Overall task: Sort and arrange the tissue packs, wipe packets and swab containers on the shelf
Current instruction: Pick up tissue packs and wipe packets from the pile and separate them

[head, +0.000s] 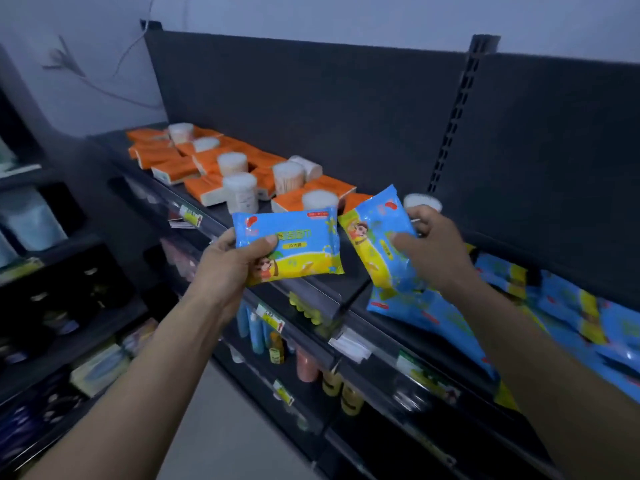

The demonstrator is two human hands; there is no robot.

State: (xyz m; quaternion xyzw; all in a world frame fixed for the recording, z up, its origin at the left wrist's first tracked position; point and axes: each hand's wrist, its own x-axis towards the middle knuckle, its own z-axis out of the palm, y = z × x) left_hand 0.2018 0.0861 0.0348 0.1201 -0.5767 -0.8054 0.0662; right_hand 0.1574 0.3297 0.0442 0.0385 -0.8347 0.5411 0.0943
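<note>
Dark shop shelving is filling the view, with a grey back panel (311,98) rising behind the top shelf (349,282).

- Tissue packs (166,157), orange: lying scattered along the left stretch of the shelf.
- Swab containers (240,192), white: standing among and upon the tissue packs.
- Left hand (228,268): its grip is closing round a blue-and-yellow wipe packet (298,244), thumb pressing on the printed front, holding it above the shelf's front edge.
- Right hand (436,244): its grip is pinching a second wipe packet (374,237), tilted, just right of the first; their upper corners are nearly meeting.
- One swab container (422,201) is showing just behind the right fingers; whether they are touching it cannot be told.
- Heap of wipe packets (554,313): lying on the shelf at right, beneath the right forearm.
- Price tags (192,216): hanging on the front rail.
- Bottles (258,327): standing on a lower shelf.
</note>
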